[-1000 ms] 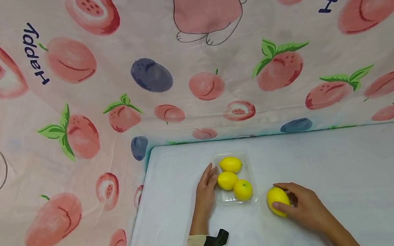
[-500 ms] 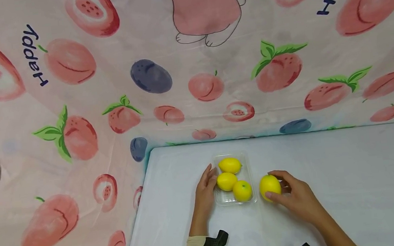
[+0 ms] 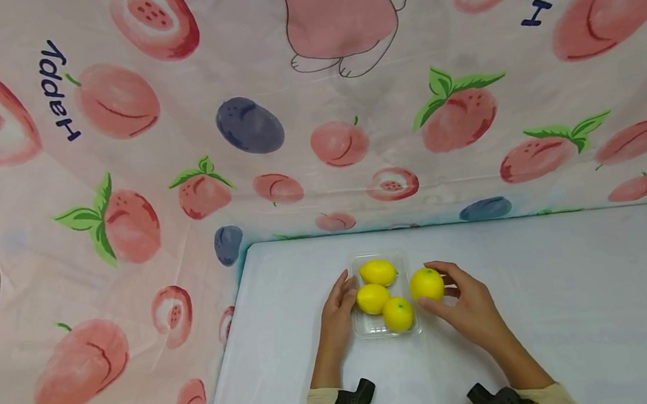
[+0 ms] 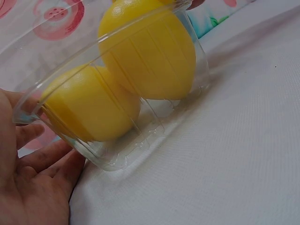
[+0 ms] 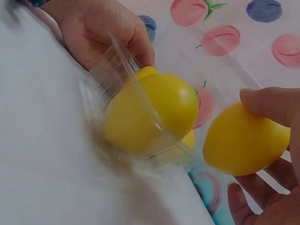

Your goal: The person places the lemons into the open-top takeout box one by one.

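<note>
Three yellow lemons sit in a clear plastic tray on the white table: one at the far end, one at the left and one at the near right. My left hand rests against the tray's left side with its fingers fairly straight, as the left wrist view also shows. A fourth lemon is pinched between the thumb and fingers of my right hand. In the right wrist view that lemon is held up beside the tray's right rim, apart from the lemons inside.
The white-covered table extends right and toward the front. A fruit-printed cloth hangs behind it and along the left. Black straps are on both wrists.
My right hand has carried the held lemon leftward and away from me, from the table right of the tray to the tray's right edge. The left hand and tray have stayed put.
</note>
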A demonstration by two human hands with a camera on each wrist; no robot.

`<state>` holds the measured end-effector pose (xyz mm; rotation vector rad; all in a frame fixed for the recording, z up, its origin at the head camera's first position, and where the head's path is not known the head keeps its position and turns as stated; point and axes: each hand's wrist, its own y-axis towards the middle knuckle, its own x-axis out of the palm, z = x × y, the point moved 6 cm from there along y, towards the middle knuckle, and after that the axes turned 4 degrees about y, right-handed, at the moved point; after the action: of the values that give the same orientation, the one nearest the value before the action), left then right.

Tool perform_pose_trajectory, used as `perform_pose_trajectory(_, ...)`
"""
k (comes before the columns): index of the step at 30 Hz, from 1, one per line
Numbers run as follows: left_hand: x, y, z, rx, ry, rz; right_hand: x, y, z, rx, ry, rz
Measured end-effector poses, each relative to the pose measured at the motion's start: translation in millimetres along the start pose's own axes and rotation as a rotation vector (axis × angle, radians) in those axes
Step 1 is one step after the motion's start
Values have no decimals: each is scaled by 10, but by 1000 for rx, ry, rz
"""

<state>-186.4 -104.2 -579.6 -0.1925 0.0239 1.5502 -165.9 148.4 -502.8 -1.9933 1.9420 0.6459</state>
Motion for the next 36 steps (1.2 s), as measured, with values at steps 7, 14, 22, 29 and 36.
perform_pose_trajectory(7,-1,-5,-9,0,9,3,119,118,-122,-54,33,27)
perform_pose_trajectory(14,-5,-10,-11,-1,6,2,262,200,-185,-69,18,4)
perform_pose_trajectory(22,3,-23,27,-4,2,9,363,243,-187,-96,-29,-16)
perform_pose_trajectory(29,8,-12,24,-5,0,11,410,266,-159,-93,-55,-32)
perform_pose_trajectory(36,13,-4,26,-9,4,17,426,279,-150,-100,-48,-39)
